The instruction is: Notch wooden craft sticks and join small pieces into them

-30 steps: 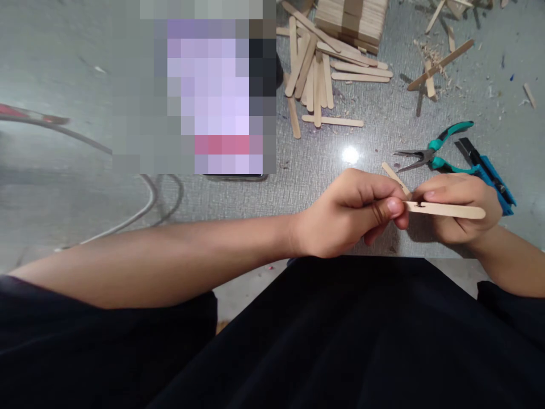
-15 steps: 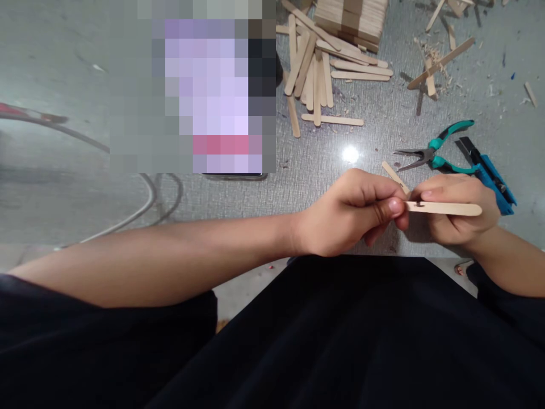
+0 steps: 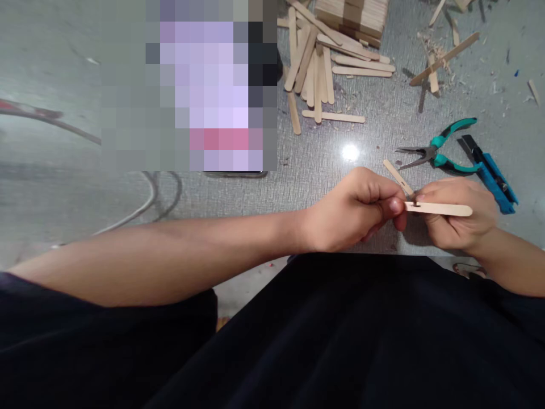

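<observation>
Between its thumb and fingers my left hand (image 3: 349,210) pinches the left end of a flat wooden stick (image 3: 447,209). A small dark notch shows in that stick near my fingertips. My right hand (image 3: 460,213) is closed just behind and below the stick, its fingertips close to the notch; what it grips, if anything, is hidden. A second wooden stick (image 3: 395,175) with a small slot slants up and left from between the hands. Beyond my right hand lie open pliers (image 3: 434,153) with green handles and a blue cutter (image 3: 496,179).
Loose wooden sticks (image 3: 315,68) lie piled at the top centre, beside a stacked bundle (image 3: 353,20). Crossed sticks (image 3: 443,59) and shavings lie at the upper right. A cable (image 3: 151,193) curves at the left, near a pixelated area.
The held stick has shifted slightly left, and my right hand has turned a little around it. My left hand keeps its pinch.
</observation>
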`<action>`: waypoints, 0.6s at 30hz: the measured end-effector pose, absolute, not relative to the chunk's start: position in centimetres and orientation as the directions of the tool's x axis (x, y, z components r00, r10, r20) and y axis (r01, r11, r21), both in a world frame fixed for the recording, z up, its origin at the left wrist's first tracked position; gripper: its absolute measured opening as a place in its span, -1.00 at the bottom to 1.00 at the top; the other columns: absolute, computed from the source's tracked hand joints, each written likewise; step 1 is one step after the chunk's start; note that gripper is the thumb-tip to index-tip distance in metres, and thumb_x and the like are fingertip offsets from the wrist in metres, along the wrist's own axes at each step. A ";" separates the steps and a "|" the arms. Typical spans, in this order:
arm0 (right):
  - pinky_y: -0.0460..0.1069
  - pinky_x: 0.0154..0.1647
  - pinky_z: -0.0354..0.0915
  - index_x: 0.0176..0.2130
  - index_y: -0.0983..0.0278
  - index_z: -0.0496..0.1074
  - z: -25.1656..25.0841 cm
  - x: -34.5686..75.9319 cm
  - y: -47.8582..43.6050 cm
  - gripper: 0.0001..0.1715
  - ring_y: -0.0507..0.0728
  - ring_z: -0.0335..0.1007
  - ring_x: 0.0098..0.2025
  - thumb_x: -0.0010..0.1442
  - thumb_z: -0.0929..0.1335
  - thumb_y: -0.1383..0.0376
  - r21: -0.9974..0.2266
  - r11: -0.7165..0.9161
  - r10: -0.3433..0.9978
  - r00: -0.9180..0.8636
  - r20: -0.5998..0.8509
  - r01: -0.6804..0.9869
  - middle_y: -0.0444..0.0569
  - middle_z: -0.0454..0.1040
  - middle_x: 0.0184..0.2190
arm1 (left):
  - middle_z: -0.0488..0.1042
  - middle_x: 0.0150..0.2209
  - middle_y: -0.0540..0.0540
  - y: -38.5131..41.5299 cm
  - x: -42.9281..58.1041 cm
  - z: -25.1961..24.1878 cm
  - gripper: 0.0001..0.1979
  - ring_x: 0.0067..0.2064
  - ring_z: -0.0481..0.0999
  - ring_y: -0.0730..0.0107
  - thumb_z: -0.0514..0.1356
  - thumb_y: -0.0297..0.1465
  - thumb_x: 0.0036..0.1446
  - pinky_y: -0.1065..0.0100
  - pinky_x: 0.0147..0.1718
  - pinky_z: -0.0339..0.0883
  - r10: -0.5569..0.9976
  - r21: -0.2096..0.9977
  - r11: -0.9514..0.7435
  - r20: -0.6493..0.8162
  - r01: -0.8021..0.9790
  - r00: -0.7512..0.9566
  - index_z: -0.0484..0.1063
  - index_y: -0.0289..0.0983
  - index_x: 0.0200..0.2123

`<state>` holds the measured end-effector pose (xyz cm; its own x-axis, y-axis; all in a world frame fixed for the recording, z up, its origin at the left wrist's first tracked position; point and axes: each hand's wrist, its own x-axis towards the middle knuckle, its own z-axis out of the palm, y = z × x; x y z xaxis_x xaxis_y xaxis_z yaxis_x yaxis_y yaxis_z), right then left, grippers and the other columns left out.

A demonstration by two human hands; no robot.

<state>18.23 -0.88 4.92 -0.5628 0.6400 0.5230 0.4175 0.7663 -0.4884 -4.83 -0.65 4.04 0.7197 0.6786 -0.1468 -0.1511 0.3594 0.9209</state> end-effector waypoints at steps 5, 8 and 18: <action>-0.02 -0.48 0.41 -0.24 0.12 0.47 5.1 18.2 -1.0 -0.81 0.03 0.47 -0.57 0.35 0.40 0.44 -0.469 0.768 0.637 -0.591 0.495 0.435 -0.22 0.63 -0.47 | 0.17 -0.73 0.14 -0.5 -4.8 4.2 -0.73 -0.71 0.11 0.59 0.15 -0.50 0.36 0.53 -0.72 -0.04 0.648 0.899 0.416 -0.189 -0.135 0.738 0.51 -0.30 -0.43; -0.02 -0.48 0.38 -0.27 0.13 0.45 5.6 18.3 -1.0 -0.80 0.03 0.46 -0.57 0.36 0.39 0.44 -0.499 0.750 0.654 -0.599 0.461 0.435 -0.19 0.63 -0.48 | 0.18 -0.73 0.14 -0.4 -4.9 4.3 -0.72 -0.70 0.12 0.60 0.15 -0.52 0.36 0.53 -0.71 -0.03 0.648 0.906 0.404 -0.186 -0.126 0.738 0.50 -0.30 -0.43; -0.03 -0.49 0.36 -0.24 0.13 0.46 5.7 19.5 -0.5 -0.88 0.04 0.50 -0.53 0.40 0.38 0.32 -0.678 0.645 0.695 -0.640 0.328 0.354 -0.11 0.62 -0.42 | 0.51 -0.58 0.00 -0.2 -5.3 4.8 -0.74 -0.60 0.35 0.58 0.27 -0.29 0.46 0.53 -0.58 0.25 0.616 0.926 0.336 -0.079 -0.171 0.784 0.53 -0.31 -0.30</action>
<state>19.51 -0.54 5.67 -0.6399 0.6951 0.3277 0.3535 0.6449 -0.6776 -5.34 -0.24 4.75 0.7838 0.6160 -0.0785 -0.1712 0.3359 0.9262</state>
